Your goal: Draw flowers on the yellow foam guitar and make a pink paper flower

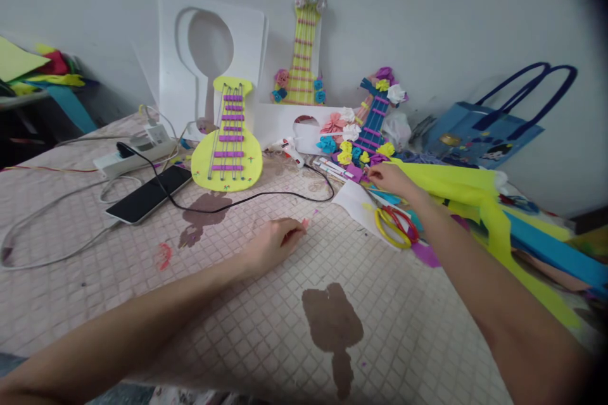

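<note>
My left hand (275,243) rests on the quilted tablecloth, its fingers pinched round a tiny pink piece (304,223). Out to the right, my right hand (392,178) reaches into the craft scraps beside a purple piece (354,172); its fingers are curled, and whatever they hold is too small to make out. Below it, scissors with yellow and red handles (393,228) lie on white paper (354,202). A yellow paper guitar (204,161) with purple strips leans at the back left. The glue gun (291,150) lies behind my hands.
A black phone (151,195), a power strip (135,155) and loose cables lie on the left. White cutout boards (166,63) and flower-decorated guitars (303,57) stand by the wall. Yellow crepe paper (496,221) and a blue bag (479,133) are at right.
</note>
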`<state>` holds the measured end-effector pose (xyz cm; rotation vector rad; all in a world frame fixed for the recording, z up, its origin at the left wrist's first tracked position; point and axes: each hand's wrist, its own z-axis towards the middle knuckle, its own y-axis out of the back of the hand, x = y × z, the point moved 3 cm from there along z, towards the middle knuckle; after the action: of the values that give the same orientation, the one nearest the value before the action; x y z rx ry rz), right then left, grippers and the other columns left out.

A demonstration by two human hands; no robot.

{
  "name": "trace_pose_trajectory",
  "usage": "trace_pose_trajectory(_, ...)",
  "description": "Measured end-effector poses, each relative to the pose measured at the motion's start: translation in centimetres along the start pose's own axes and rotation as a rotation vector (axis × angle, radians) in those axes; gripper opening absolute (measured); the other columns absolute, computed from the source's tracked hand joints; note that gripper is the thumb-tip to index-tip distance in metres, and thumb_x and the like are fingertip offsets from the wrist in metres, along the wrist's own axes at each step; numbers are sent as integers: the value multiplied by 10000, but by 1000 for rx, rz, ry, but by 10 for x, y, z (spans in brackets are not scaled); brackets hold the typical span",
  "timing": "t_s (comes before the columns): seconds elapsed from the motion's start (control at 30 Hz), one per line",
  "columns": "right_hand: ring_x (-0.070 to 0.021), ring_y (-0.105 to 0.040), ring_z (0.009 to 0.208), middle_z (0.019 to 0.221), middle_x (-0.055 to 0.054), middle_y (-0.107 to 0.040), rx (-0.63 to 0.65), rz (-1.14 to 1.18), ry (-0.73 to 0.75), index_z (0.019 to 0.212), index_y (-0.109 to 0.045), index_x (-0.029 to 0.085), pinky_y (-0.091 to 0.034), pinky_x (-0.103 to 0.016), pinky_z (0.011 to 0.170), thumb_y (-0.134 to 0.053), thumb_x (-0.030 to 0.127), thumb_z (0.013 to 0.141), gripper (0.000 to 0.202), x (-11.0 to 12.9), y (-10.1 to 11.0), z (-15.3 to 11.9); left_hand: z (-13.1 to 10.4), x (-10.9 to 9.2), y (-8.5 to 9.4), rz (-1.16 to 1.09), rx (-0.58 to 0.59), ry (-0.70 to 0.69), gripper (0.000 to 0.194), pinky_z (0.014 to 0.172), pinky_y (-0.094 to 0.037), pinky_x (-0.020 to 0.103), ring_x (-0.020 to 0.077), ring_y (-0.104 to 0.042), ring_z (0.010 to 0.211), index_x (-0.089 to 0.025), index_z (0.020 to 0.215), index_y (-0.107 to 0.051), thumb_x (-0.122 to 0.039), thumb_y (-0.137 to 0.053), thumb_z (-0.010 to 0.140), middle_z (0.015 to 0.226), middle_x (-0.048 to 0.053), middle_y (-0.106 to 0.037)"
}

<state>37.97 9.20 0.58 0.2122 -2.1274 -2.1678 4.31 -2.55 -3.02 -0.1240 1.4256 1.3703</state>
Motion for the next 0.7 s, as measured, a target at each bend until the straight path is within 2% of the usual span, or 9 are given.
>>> trace_pose_trajectory(0.07,-174,-609,902,986,-68,-640,5,-14,33,994,-617,129,-502,-374,822,-505,321,909,238,16,2,9,0,-1,0,6,3,-6,200,563,-390,190,93,-540,602,-142,852,-643,-202,-456,890,725,16,-644)
trace_pose_trajectory(0.17,-184,-599,960,1134,-73,-596,42,-33,73,1127,-567,163,-512,-397,817,-537,342,893,297,46,-3,24,1,-2,0,14,0,-17,169,567,-391,190,91,-543,603,-144,854,-649,-176,-484,866,746,15,-658)
trace_pose_trajectory(0.27,-193,-589,992,1184,-87,-571,65,-66,47,1167,-548,171,-509,-404,832,-540,340,891,324,73,-12,39,1,-1,0,-3,25,5,192,551,-381,185,85,-524,556,-141,861,-649,-188,-463,884,645,-4,-630)
trace_pose_trajectory(0.43,-198,-588,998,1188,-89,-568,40,-89,-19,1175,-544,168,-508,-409,834,-544,340,889,334,96,-17,55,1,2,-1,-25,35,18,187,549,-381,178,77,-528,556,-139,881,-651,-196,-473,884,665,-1,-635)
trace_pose_trajectory(0.57,-189,-592,981,1173,-81,-575,-77,-45,-30,1165,-548,169,-511,-404,826,-543,348,889,330,100,-2,56,0,4,-1,-24,37,18,188,566,-388,180,79,-540,578,-144,883,-653,-187,-470,884,698,5,-644)
trace_pose_trajectory(0.7,-229,-625,887,986,-126,-650,-294,50,-37,1127,-531,124,-494,-388,765,-443,274,925,266,99,22,51,1,0,1,-52,59,-6,232,585,-402,183,81,-531,576,-135,874,-650,-153,-420,898,651,-1,-621)
